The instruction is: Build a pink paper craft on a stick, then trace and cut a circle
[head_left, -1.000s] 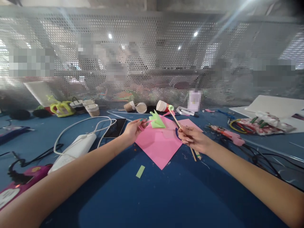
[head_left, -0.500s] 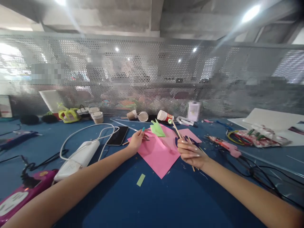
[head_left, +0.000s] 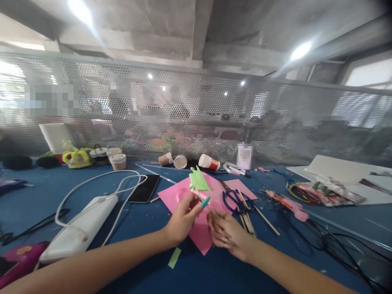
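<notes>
A thin wooden stick [head_left: 200, 197] with a small pale green tip slants up between my two hands. My right hand [head_left: 226, 233] is closed around its lower end. My left hand [head_left: 184, 215], with a teal thumbnail, pinches the stick closer to the tip; its fingertips are partly hidden. Both hands are above a pink sheet of paper [head_left: 200, 241]. Folded light green paper [head_left: 199, 179] lies on the pink sheet, just beyond the stick's tip. Scissors with dark blue handles [head_left: 234, 201] lie to the right, over several wooden sticks [head_left: 266, 219].
A phone [head_left: 143, 188] and a white power bank-like block [head_left: 80, 224] with a cable lie left. Paper cups [head_left: 208, 162] stand or lie along the back by the perforated screen [head_left: 183, 134]. A pink-orange glue gun [head_left: 288, 204] with black cord lies right. A green strip [head_left: 174, 258] is in front.
My right hand has brought the stick left and down over the pink paper. My left hand has come right from the sheet's edge to meet it. The view has shifted slightly.
</notes>
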